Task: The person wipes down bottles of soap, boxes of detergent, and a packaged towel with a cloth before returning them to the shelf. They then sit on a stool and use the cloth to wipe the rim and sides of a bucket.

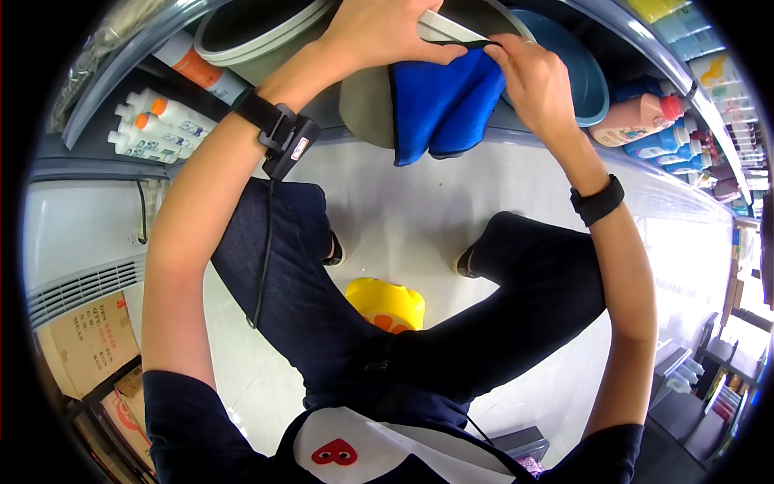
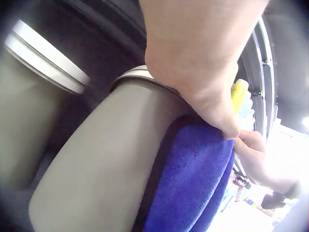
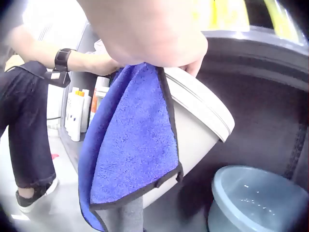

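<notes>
A blue cloth [image 1: 443, 105] with black edging hangs folded over the front of a grey bin [image 1: 364, 109] with a whitish rim. My left hand [image 1: 387, 31] grips the cloth's top edge at the rim, its thumb lying along the edging and its other fingers mostly hidden. On the other side, my right hand [image 1: 534, 81] pinches the upper corner between thumb and fingers. The left wrist view shows the cloth [image 2: 188, 179] draped down the bin's side [image 2: 96, 159]. Seen from the right wrist, its lower corners dangle loose below the bin rim [image 3: 203, 106].
Another bin [image 1: 266, 36] stands left on the shelf, and a blue-grey basin [image 1: 576, 77] sits right. White bottles [image 1: 157, 129] and detergent bottles [image 1: 637, 121] flank them. A yellow stool [image 1: 387, 302] is between the person's legs, a cardboard box [image 1: 89, 343] at lower left.
</notes>
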Demonstrator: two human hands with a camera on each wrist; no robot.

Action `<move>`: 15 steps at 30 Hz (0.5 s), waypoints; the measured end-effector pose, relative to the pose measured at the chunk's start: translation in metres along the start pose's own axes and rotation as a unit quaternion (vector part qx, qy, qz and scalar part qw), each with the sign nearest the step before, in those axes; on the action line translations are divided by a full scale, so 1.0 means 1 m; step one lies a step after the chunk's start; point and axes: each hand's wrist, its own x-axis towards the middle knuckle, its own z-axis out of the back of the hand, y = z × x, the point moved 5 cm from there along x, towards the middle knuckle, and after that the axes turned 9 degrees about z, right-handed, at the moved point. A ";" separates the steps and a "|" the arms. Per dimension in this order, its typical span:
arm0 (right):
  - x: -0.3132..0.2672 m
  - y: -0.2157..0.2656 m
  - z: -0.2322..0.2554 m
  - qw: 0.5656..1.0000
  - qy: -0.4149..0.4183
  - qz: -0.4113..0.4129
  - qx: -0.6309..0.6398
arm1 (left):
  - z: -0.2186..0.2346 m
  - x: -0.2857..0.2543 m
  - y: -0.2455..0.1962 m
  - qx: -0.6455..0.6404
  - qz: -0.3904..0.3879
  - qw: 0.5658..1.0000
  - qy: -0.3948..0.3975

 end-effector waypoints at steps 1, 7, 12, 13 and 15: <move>0.001 0.000 0.000 1.000 -0.004 -0.010 0.008 | -0.001 -0.001 0.000 -0.001 0.000 1.000 -0.004; 0.007 0.004 0.001 0.998 0.002 -0.064 0.011 | -0.002 -0.002 -0.003 0.008 -0.010 1.000 -0.005; 0.011 0.001 0.001 0.993 0.020 -0.110 0.026 | -0.003 -0.002 -0.003 0.010 -0.034 0.999 -0.022; 0.010 0.000 0.001 0.990 0.029 -0.131 0.039 | -0.003 -0.002 -0.002 0.007 -0.040 0.999 -0.027; 0.011 -0.002 0.000 0.984 0.045 -0.159 0.068 | -0.004 -0.002 -0.002 0.006 -0.045 0.999 -0.025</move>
